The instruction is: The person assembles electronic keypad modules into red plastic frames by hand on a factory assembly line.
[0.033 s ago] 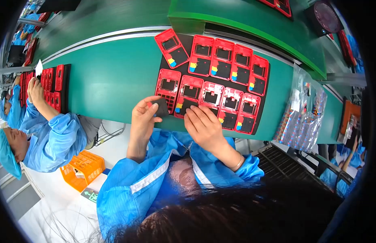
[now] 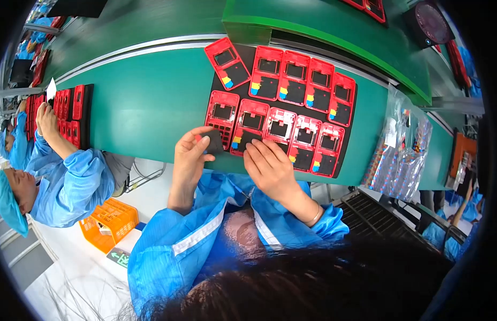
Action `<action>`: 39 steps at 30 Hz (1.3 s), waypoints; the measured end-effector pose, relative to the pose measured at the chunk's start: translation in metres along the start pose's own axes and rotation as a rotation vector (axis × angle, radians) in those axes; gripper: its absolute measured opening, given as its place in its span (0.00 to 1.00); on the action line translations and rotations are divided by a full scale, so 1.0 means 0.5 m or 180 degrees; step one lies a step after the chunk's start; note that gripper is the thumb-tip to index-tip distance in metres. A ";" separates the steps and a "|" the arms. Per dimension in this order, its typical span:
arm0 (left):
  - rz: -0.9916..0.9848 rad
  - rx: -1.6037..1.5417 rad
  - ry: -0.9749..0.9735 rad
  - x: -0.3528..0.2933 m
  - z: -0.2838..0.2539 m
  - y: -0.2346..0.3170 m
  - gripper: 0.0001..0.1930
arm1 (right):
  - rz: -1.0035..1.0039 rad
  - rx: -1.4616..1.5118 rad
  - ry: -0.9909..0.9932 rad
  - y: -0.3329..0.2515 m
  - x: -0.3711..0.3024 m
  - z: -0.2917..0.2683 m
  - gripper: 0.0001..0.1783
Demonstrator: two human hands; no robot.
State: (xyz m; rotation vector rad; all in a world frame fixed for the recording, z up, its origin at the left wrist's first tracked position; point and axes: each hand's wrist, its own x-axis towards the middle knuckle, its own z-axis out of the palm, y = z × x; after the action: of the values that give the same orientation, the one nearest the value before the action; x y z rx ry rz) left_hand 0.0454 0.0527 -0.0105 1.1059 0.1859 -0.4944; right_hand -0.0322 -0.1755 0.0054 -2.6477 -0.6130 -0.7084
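A thin black keypad pad [image 2: 214, 142] with a bit of red at its edge is pinched between the thumb and fingers of my left hand [image 2: 189, 152]. It hangs beside a red phone shell [image 2: 222, 111] whose key openings show bare, at the near left of the black tray [image 2: 204, 107]. My right hand [image 2: 271, 167] holds nothing. Its fingers lie over the lower part of the second red shell [image 2: 252, 121], fingertips on the black keypad [image 2: 247, 140] with yellow and blue patches. The third shell [image 2: 279, 127] is partly covered by these fingers.
Several red shells with black keypads fill the tray's far row, one tilted shell [image 2: 227, 63] at its left end. Clear plastic bags [image 2: 401, 144] lie at the right. A co-worker [image 2: 71, 176] sits left, near an orange crate [image 2: 109, 223]. A green raised ledge [image 2: 334, 40] runs behind.
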 end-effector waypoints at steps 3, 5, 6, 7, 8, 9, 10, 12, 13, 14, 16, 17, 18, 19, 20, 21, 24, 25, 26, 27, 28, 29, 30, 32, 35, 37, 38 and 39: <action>-0.0009 -0.0032 -0.0023 -0.003 0.003 -0.001 0.15 | -0.0072 -0.0050 0.0009 -0.001 -0.005 0.002 0.13; -0.0010 -0.0024 -0.0054 -0.004 0.009 0.000 0.15 | -0.0227 -0.0034 0.0097 0.001 -0.011 0.001 0.14; -0.0021 -0.0005 0.0043 -0.004 0.017 0.002 0.15 | -0.0230 -0.0033 0.0097 0.003 -0.014 0.002 0.14; -0.0032 0.0016 0.0141 -0.004 0.020 0.004 0.15 | -0.0195 -0.0004 0.0020 0.007 -0.017 0.004 0.15; -0.0029 0.0017 0.0146 -0.004 0.015 0.003 0.15 | -0.0162 0.0027 -0.0054 0.009 -0.019 0.005 0.15; -0.0013 -0.0023 0.0040 -0.004 0.007 0.001 0.15 | -0.0166 0.0032 -0.0052 0.011 -0.019 0.006 0.15; 0.0003 -0.0062 -0.0064 -0.004 0.001 0.001 0.15 | -0.0155 0.0155 -0.0003 0.012 -0.018 0.007 0.16; -0.0020 -0.0059 -0.0057 -0.002 0.007 -0.001 0.15 | -0.0132 0.0268 0.0031 0.014 -0.018 0.004 0.16; -0.0034 -0.0053 -0.0046 -0.001 0.009 -0.001 0.15 | -0.0021 0.0228 0.0049 0.013 -0.015 -0.003 0.17; -0.0034 -0.0053 -0.0043 -0.002 0.010 -0.002 0.15 | 0.0085 0.0189 0.0069 0.013 -0.012 -0.008 0.18; -0.0003 -0.0062 -0.0068 -0.004 0.013 -0.001 0.15 | 0.0103 0.0083 -0.0053 0.007 -0.010 -0.007 0.18; -0.0003 -0.0058 -0.0067 -0.003 0.014 -0.001 0.15 | 0.0127 -0.0027 -0.0172 0.004 -0.010 -0.004 0.18; -0.0007 -0.0032 -0.0093 -0.003 0.016 0.002 0.15 | 0.0128 -0.0025 -0.0169 0.004 -0.008 -0.004 0.18; -0.0010 -0.0005 -0.0120 -0.002 0.018 0.003 0.16 | 0.0203 0.0004 -0.0131 0.003 -0.006 -0.005 0.19; -0.0001 -0.0001 -0.0108 -0.003 0.020 0.006 0.16 | 0.0269 0.0041 -0.0091 0.003 -0.002 -0.005 0.20; -0.0012 0.0030 -0.0136 -0.003 0.021 0.008 0.17 | 0.0260 0.0052 -0.0085 0.004 0.002 -0.003 0.20; -0.0035 0.0104 -0.0159 -0.002 0.033 0.016 0.20 | 0.0293 0.0121 -0.0275 0.012 0.017 -0.002 0.21; -0.0056 0.0148 -0.0158 -0.003 0.037 0.018 0.22 | 0.0432 0.0328 -0.0171 0.014 0.027 -0.010 0.19; -0.0047 0.0153 -0.0153 -0.005 0.042 0.020 0.22 | 0.0573 0.0536 -0.0063 0.017 0.039 -0.017 0.17; 0.0025 0.0233 -0.0194 -0.008 0.046 0.021 0.24 | 0.0668 0.0785 0.0251 0.017 0.052 -0.020 0.19; 0.0099 0.0314 -0.0232 -0.010 0.047 0.023 0.26 | 0.0658 0.0797 0.0258 0.011 0.069 -0.020 0.19; 0.0093 0.0314 -0.0238 -0.012 0.047 0.022 0.26 | 0.0916 0.1191 0.0287 0.002 0.086 -0.021 0.19; 0.0177 0.0461 -0.0472 -0.013 0.045 0.022 0.28 | 0.1171 0.1589 0.0317 -0.004 0.097 -0.018 0.20; 0.0269 0.0614 -0.0701 -0.018 0.044 0.018 0.29 | 0.1278 0.2280 0.0137 -0.004 0.095 0.014 0.15; 0.1644 0.2576 0.0201 -0.018 0.026 0.013 0.36 | 0.1613 0.1967 0.0581 0.001 0.091 0.017 0.10; 0.2212 0.3489 0.0061 -0.006 -0.012 0.044 0.38 | 0.1669 0.1636 0.0568 0.009 0.087 0.019 0.10; 0.2785 0.4397 -0.0114 -0.004 -0.025 0.056 0.39 | 0.1652 0.1514 0.0527 0.009 0.087 0.021 0.11; 0.2467 0.4252 -0.0212 -0.005 -0.035 0.050 0.40 | 0.1481 0.1449 0.0473 0.004 0.090 0.022 0.11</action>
State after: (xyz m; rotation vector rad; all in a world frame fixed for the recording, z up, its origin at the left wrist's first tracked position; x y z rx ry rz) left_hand 0.0565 0.0778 0.0031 2.2948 -0.7330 0.1343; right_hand 0.0084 -0.1581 0.0203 -2.1699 -0.0860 -0.5393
